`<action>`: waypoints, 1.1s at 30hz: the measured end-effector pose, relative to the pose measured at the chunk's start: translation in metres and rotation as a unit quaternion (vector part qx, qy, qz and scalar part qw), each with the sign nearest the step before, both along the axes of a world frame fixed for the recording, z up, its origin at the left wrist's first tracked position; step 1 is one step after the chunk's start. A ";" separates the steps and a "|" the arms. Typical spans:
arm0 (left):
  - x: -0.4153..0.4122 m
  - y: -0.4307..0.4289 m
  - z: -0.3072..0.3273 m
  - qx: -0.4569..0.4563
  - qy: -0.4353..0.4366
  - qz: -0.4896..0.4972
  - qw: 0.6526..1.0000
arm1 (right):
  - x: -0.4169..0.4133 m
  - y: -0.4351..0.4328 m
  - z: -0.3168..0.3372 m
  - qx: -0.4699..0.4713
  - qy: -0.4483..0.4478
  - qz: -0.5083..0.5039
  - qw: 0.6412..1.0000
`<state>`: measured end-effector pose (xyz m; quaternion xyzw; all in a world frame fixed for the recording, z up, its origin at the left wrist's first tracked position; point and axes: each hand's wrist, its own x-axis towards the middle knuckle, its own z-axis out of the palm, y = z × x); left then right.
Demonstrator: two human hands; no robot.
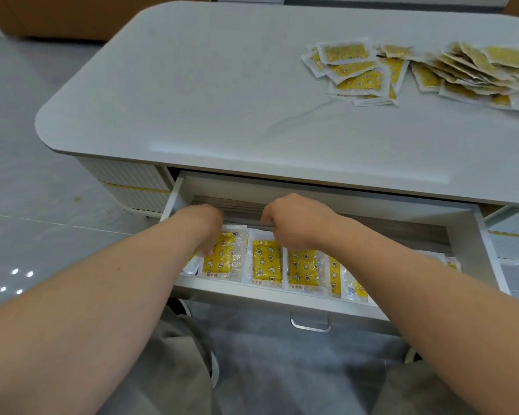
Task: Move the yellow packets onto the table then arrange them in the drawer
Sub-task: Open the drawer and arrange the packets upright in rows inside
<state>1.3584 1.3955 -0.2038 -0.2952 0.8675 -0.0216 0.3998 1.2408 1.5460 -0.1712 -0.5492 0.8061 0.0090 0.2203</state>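
The white drawer (282, 298) is pulled out under the table (222, 100). A row of several yellow packets with clear edges lies along its front. My left hand (203, 224) reaches down at the left end, its fingers curled onto the leftmost packet (222, 259). My right hand (294, 223) is beside it, with curled fingers at the top edge of the second packet (265, 266); its fingertips are hidden. More packets (304, 266) continue to the right under my right forearm. A loose heap of yellow packets (426, 73) lies on the table's far right.
The drawer has a metal handle (310, 324) on its front, above my lap. Flat grey sheets (372, 227) lie along the drawer's back. Grey tiled floor (27, 190) is to the left, and a brown piece of furniture (57, 16) stands behind.
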 end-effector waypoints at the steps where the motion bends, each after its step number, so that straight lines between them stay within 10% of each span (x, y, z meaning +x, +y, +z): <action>1: -0.002 0.000 0.004 0.000 -0.002 0.007 1.000 | -0.001 0.000 0.002 -0.003 0.000 0.000 1.000; 9: -0.007 -0.010 0.008 0.082 -0.024 0.213 0.973 | -0.010 0.000 0.015 -0.039 -0.004 -0.003 0.999; 20: -0.007 -0.016 0.004 0.068 0.044 0.112 0.990 | -0.010 -0.001 0.007 -0.026 -0.009 0.004 1.000; 33: -0.005 -0.025 0.029 0.216 0.159 0.237 0.934 | -0.012 -0.005 0.000 -0.028 -0.006 0.002 1.000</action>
